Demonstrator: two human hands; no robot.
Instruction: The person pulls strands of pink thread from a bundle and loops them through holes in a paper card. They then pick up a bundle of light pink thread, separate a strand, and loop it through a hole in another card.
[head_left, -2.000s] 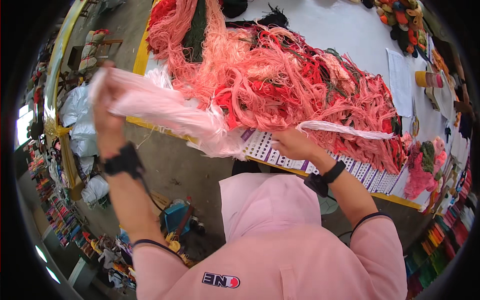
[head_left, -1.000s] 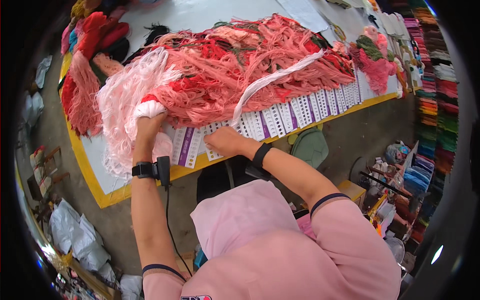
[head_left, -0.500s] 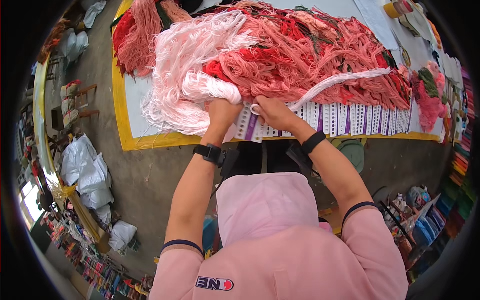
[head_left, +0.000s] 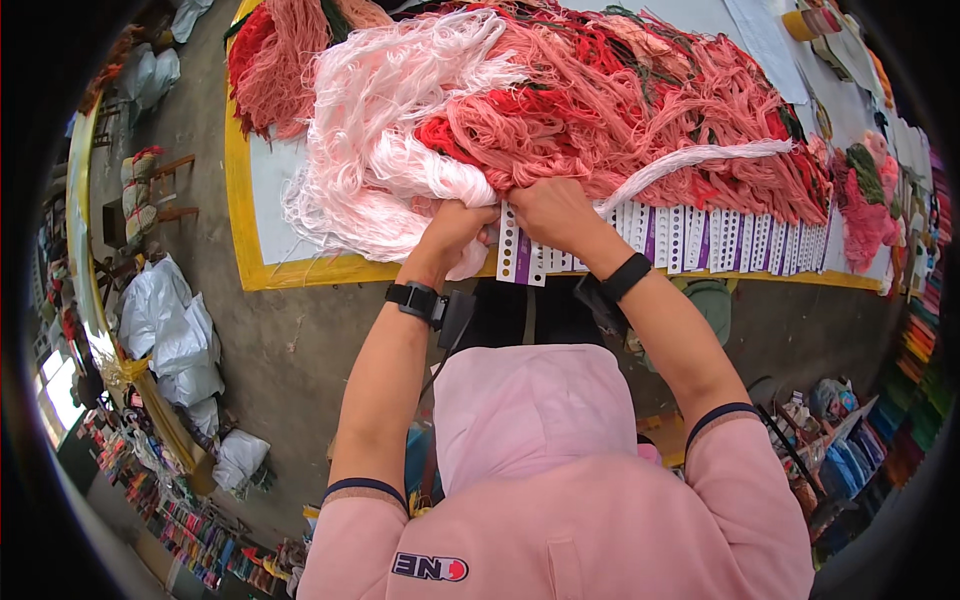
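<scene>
A loose heap of pale pink thread (head_left: 365, 110) lies on the left of the table. My left hand (head_left: 458, 235) is closed at the near end of its gathered skein. Close beside it, my right hand (head_left: 552, 212) is closed, knuckles up, its fingertips hidden. From under the right hand a white skein of thread (head_left: 690, 157) stretches rightward; half a second ago a white loop showed in those fingers. White punched cards (head_left: 692, 240) with purple bands line the table's near edge, one between my hands. Coral and red thread (head_left: 620, 110) is piled just beyond.
The white table has a yellow border (head_left: 240, 215). Another coral bundle (head_left: 280, 70) hangs at its far left, and pink and green yarn (head_left: 868, 205) lies at the right. White sacks (head_left: 165, 325) stand on the floor to the left. A green stool (head_left: 708, 310) is beneath the near edge.
My right hand has turned over the fingers, hiding the white loop seen before. My left hand has moved slightly right and down, and the punched card between my hands has shifted right.
</scene>
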